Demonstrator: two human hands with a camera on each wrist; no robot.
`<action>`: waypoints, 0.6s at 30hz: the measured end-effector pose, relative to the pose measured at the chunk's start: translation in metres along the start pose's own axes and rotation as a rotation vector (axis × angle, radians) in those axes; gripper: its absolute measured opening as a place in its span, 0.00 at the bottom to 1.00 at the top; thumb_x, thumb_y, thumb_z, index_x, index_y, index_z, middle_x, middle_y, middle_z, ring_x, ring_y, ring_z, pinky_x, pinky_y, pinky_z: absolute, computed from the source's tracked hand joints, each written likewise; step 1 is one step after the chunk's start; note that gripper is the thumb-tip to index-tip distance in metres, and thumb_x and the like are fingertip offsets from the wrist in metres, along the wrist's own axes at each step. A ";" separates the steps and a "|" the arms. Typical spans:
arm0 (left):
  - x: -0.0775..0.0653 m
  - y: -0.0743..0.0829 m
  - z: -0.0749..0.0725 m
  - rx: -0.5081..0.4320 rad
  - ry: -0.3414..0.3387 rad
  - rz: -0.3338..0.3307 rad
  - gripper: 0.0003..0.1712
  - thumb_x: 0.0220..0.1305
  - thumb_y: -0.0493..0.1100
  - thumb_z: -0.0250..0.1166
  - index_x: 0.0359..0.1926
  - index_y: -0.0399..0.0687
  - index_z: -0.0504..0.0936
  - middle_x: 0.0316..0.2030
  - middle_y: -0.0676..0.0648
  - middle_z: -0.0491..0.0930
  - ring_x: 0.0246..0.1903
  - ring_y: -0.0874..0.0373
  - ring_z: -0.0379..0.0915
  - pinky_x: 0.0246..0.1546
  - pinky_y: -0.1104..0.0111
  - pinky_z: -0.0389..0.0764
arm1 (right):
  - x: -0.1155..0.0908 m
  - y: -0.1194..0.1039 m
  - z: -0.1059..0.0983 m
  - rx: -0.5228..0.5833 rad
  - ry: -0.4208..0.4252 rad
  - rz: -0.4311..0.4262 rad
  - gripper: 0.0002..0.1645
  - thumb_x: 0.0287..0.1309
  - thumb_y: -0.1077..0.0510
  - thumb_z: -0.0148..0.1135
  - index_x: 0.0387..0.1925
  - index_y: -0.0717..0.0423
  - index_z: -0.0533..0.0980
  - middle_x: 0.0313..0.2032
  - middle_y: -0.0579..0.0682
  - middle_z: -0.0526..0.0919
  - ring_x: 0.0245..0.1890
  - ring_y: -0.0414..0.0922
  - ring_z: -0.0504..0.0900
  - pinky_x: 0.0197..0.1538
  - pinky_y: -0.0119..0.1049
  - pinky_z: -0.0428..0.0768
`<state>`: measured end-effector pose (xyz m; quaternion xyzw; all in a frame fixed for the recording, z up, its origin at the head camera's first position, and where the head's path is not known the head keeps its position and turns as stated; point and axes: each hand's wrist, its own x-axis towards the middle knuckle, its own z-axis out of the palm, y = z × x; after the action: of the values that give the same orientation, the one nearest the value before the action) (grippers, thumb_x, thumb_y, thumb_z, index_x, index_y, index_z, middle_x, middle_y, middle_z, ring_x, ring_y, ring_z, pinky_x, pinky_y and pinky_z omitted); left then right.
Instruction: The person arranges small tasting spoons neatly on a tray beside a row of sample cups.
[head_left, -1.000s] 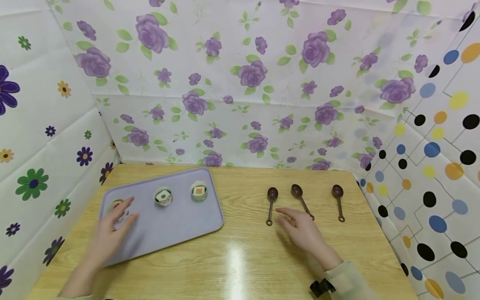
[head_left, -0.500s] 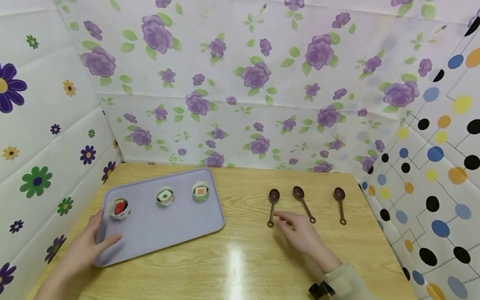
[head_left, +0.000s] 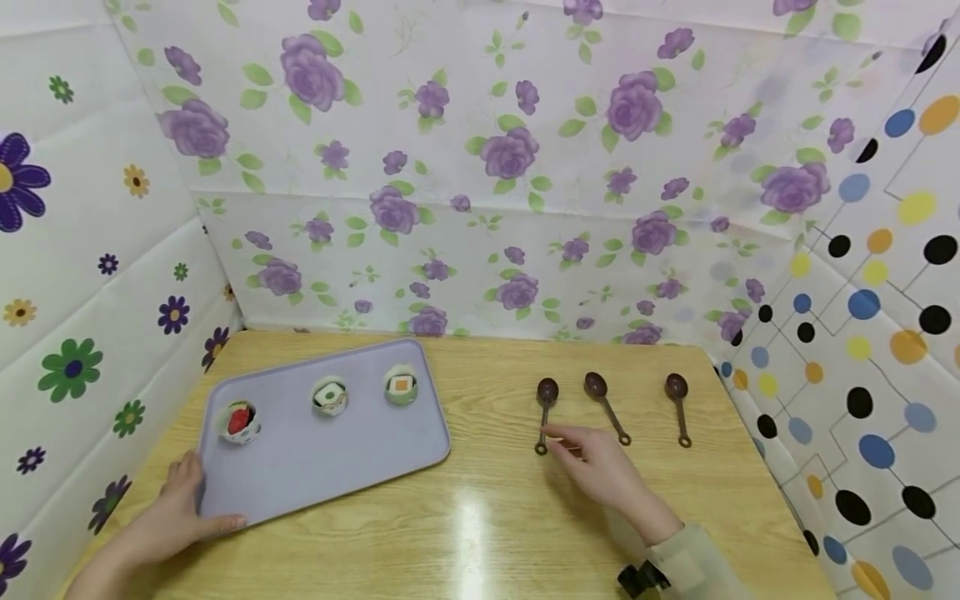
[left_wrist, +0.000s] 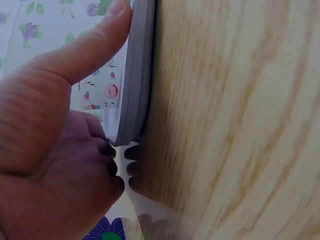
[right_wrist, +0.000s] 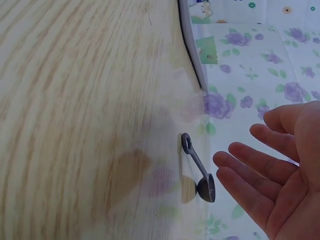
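A lilac tray [head_left: 337,450] is set askew on the left half of the wooden surface [head_left: 510,517]. Its near left corner is spanned by the left hand [head_left: 168,512], spread wide, thumb laid along the near rim; contact by the other fingers cannot be confirmed. The corner is probably favoured because two sides can be braced there at once. Inside, left cup [head_left: 251,433], middle cup [head_left: 334,411] and right cup [head_left: 402,400] are stood well apart, presumably to avoid knocking.

On the surface's right half, leftmost spoon [head_left: 547,392], middle spoon [head_left: 596,386] and rightmost spoon [head_left: 677,388] are laid with handles towards the near edge, perhaps for easy grasping. The right hand [head_left: 603,471] is held beside the leftmost handle, fingers loosely extended, thumb narrowly apart, nothing gripped; whether the handle is touched cannot be told.

No brand or writing can be read; a doughnut print [left_wrist: 111,90] is noted on one cup.
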<state>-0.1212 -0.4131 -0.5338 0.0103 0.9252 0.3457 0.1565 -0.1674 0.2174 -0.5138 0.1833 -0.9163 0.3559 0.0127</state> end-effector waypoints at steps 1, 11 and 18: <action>-0.001 0.000 0.000 0.003 -0.002 -0.006 0.84 0.62 0.59 0.78 0.70 0.12 0.18 0.69 0.10 0.14 0.68 0.13 0.06 0.65 0.25 0.22 | 0.000 0.000 0.000 0.000 -0.001 -0.001 0.19 0.78 0.54 0.62 0.65 0.45 0.84 0.58 0.45 0.89 0.48 0.40 0.90 0.51 0.40 0.88; -0.001 0.003 -0.003 0.006 -0.059 -0.086 0.87 0.59 0.62 0.80 0.68 0.10 0.17 0.67 0.10 0.13 0.67 0.15 0.04 0.65 0.25 0.22 | 0.001 0.003 0.000 0.008 -0.028 0.010 0.20 0.79 0.52 0.62 0.66 0.47 0.84 0.58 0.43 0.89 0.47 0.37 0.89 0.51 0.38 0.88; 0.002 0.005 -0.002 0.016 -0.054 -0.078 0.87 0.58 0.62 0.80 0.69 0.10 0.18 0.68 0.09 0.15 0.68 0.15 0.06 0.66 0.25 0.23 | 0.000 0.003 -0.003 0.034 -0.019 0.015 0.20 0.78 0.53 0.62 0.66 0.47 0.84 0.59 0.45 0.89 0.48 0.38 0.90 0.51 0.38 0.88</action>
<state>-0.1242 -0.4107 -0.5296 -0.0153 0.9230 0.3315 0.1948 -0.1687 0.2218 -0.5136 0.1798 -0.9116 0.3696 -0.0020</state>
